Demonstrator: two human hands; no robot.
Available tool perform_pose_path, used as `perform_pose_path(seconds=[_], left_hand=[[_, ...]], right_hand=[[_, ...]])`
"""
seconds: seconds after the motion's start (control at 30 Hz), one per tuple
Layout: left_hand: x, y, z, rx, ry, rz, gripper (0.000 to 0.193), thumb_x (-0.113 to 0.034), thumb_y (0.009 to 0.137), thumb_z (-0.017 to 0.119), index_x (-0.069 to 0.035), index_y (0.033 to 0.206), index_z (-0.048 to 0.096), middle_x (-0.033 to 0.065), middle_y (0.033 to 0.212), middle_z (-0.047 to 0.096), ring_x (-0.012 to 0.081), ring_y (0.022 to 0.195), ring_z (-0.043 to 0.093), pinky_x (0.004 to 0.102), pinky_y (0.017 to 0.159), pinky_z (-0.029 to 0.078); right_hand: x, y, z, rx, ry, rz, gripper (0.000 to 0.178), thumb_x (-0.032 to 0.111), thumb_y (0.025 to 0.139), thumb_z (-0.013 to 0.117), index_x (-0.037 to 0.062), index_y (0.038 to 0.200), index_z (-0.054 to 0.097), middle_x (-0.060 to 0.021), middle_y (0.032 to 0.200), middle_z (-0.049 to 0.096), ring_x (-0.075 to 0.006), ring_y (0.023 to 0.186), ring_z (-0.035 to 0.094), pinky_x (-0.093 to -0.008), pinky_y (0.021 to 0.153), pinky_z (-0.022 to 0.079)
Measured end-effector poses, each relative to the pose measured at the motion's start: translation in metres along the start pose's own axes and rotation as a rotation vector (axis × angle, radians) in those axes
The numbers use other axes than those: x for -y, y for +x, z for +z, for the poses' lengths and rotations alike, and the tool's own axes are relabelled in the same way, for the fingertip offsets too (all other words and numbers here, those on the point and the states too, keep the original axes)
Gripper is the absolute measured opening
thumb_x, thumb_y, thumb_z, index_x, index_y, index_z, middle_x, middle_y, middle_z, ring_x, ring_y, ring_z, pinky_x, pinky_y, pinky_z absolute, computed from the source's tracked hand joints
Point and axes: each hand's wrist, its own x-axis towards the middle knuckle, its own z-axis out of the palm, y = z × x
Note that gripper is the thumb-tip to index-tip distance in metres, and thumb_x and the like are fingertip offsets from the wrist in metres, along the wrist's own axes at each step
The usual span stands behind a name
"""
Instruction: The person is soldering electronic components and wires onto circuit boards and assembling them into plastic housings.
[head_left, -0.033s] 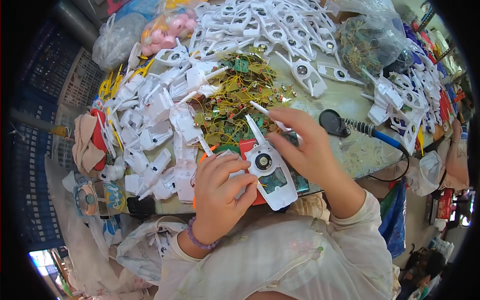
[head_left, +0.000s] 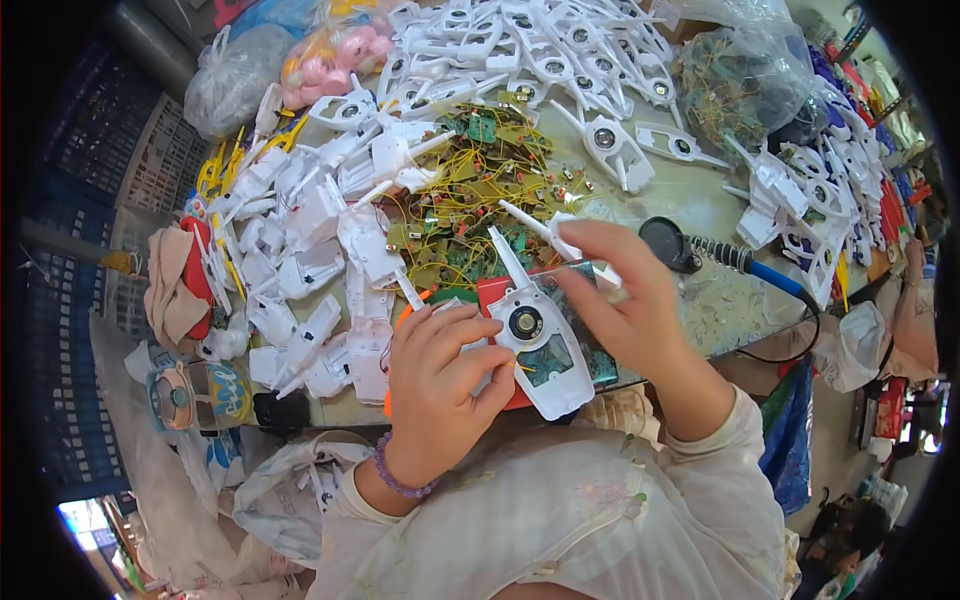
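A white plastic shell (head_left: 565, 392) with a round black speaker (head_left: 526, 322) and a narrow handle lies in front of me, over a red piece (head_left: 490, 292). Beside its left edge is my left hand (head_left: 445, 365), thumb and forefinger pinched around a thin yellow wire (head_left: 523, 367); anything else under the palm is hidden. My right hand (head_left: 630, 295) grips another white plastic casing piece (head_left: 545, 232) with a long narrow tip, just beyond the shell's right side. The fingers cover part of that piece.
Circuit boards with yellow wires (head_left: 470, 200) are heaped ahead. White casings (head_left: 310, 220) pile up on the left, speaker shells (head_left: 560, 60) at the back. On the right, a blue-handled soldering iron (head_left: 775, 277) rests in a coiled holder (head_left: 715, 253), near a black round dish (head_left: 662, 240).
My right hand has shifted slightly to the right, carrying the white casing piece, so more of it shows. My left hand and the speaker shell stay in place.
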Motion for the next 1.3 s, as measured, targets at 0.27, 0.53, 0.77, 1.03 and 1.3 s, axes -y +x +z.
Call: perform_pose_path(seconds=[0.27, 0.53, 0.77, 1.03, 1.3], left_hand=[[-0.008, 0.002, 0.007, 0.08, 0.075, -0.076, 0.015, -0.007, 0.07, 0.074, -0.012, 0.082, 0.067, -0.0004, 0.083, 0.064, 0.0203, 0.087, 0.061, 0.05, 0.098, 0.031], [-0.013, 0.003, 0.01, 0.035, 0.139, -0.089, 0.016, -0.007, 0.068, 0.075, -0.012, 0.082, 0.069, 0.0005, 0.078, 0.06, 0.02, 0.085, 0.061, 0.0516, 0.103, 0.027], [-0.011, 0.003, 0.019, 0.05, 0.116, -0.114, 0.016, -0.006, 0.066, 0.074, -0.011, 0.077, 0.063, 0.0007, 0.091, 0.066, 0.0208, 0.095, 0.063, 0.0526, 0.104, 0.025], [-0.008, 0.008, 0.019, 0.096, 0.172, -0.112, 0.013, -0.008, 0.068, 0.072, -0.01, 0.074, 0.06, 0.0011, 0.096, 0.069, 0.021, 0.1, 0.063, 0.0556, 0.105, 0.023], [-0.01, 0.008, 0.017, 0.122, 0.138, -0.145, 0.012, -0.006, 0.068, 0.071, -0.01, 0.072, 0.06, 0.0017, 0.094, 0.07, 0.022, 0.102, 0.063, 0.0583, 0.106, 0.021]], right_hand=[[-0.016, -0.103, -0.073, -0.139, 0.217, 0.683, 0.009, 0.002, 0.089, 0.06, 0.0016, 0.096, 0.063, 0.003, 0.081, 0.058, -0.002, 0.067, 0.049, -0.0173, 0.057, 0.038], [-0.061, -0.112, -0.118, -0.719, 0.141, 0.583, 0.037, 0.003, 0.086, 0.064, 0.0036, 0.121, 0.05, 0.0023, 0.084, 0.052, -0.0022, 0.066, 0.044, -0.0157, 0.056, 0.034], [-0.079, -0.089, -0.133, -0.65, -0.02, 0.47, 0.024, 0.006, 0.088, 0.065, -0.0005, 0.111, 0.06, 0.0007, 0.088, 0.056, -0.0033, 0.073, 0.048, -0.0166, 0.065, 0.038], [-0.044, -0.083, -0.17, -1.011, -0.303, 0.522, 0.015, 0.016, 0.091, 0.061, 0.0015, 0.094, 0.062, 0.0025, 0.067, 0.051, -0.0051, 0.058, 0.044, -0.019, 0.051, 0.033], [0.014, -0.086, -0.135, -0.759, 0.182, -0.154, 0.025, 0.029, 0.09, 0.055, 0.0098, 0.085, 0.04, -0.0002, 0.056, 0.041, -0.0117, 0.044, 0.038, -0.0273, 0.043, 0.03]])
